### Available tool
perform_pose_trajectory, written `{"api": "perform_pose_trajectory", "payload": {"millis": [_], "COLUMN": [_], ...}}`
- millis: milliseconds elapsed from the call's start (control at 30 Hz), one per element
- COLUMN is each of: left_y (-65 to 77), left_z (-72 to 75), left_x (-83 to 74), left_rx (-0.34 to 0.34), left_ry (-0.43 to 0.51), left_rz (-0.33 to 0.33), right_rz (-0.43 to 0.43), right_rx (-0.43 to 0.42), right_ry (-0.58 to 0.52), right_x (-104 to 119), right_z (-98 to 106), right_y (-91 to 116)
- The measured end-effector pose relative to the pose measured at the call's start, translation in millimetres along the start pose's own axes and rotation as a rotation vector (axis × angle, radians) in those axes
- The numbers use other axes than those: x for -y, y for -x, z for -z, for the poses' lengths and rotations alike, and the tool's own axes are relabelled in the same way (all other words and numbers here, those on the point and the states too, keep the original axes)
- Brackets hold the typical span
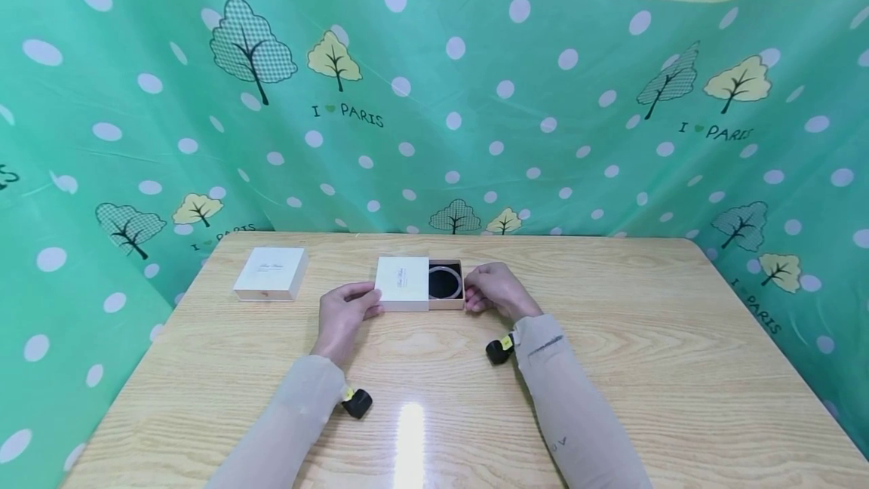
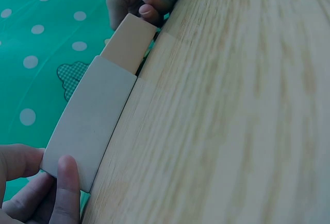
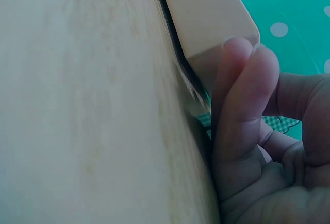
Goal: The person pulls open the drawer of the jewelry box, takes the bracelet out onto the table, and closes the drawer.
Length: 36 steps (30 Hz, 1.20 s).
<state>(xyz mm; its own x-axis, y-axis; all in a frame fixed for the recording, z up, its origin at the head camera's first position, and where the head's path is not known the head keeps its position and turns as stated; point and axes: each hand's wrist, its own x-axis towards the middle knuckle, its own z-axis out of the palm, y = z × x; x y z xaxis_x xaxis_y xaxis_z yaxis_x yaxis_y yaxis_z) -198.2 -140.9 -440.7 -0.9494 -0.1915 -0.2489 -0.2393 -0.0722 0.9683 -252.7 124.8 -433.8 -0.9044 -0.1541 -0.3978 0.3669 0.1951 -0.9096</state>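
A white slide-out gift box has its white sleeve (image 1: 402, 285) over the left part and its tan drawer (image 1: 446, 306) drawn partly out on the right. Inside the drawer, on a black lining, lies a pale ring-shaped bangle (image 1: 444, 297), its left edge at the sleeve. My left hand (image 1: 344, 315) grips the sleeve's left end, thumb (image 2: 67, 188) on the near side. At the drawer's right end is my right hand (image 1: 498, 289), fingers curled and fingertips (image 3: 265, 62) right against the end wall; what they pinch there is hidden.
A second white box (image 1: 271, 273), closed and with small print on its lid, stands at the table's back left. Behind the wooden table (image 1: 652, 368) hangs a green dotted curtain (image 1: 475, 96). Each wrist wears a small black camera (image 1: 357, 403).
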Motion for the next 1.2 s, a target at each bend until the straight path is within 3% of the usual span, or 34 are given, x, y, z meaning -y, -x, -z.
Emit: {"api": "perform_pose_trajectory", "payload": {"millis": [1200], "left_y": [-1.6], "left_z": [0.3], "left_x": [0.9], "left_rx": [0.004], "left_ry": [-0.015], "left_rz": [0.004], "right_rz": [-0.002], "right_rx": [-0.034], "right_ry": [0.009], "right_x": [1.4], "right_z": [5.5], "right_y": [3.3]}}
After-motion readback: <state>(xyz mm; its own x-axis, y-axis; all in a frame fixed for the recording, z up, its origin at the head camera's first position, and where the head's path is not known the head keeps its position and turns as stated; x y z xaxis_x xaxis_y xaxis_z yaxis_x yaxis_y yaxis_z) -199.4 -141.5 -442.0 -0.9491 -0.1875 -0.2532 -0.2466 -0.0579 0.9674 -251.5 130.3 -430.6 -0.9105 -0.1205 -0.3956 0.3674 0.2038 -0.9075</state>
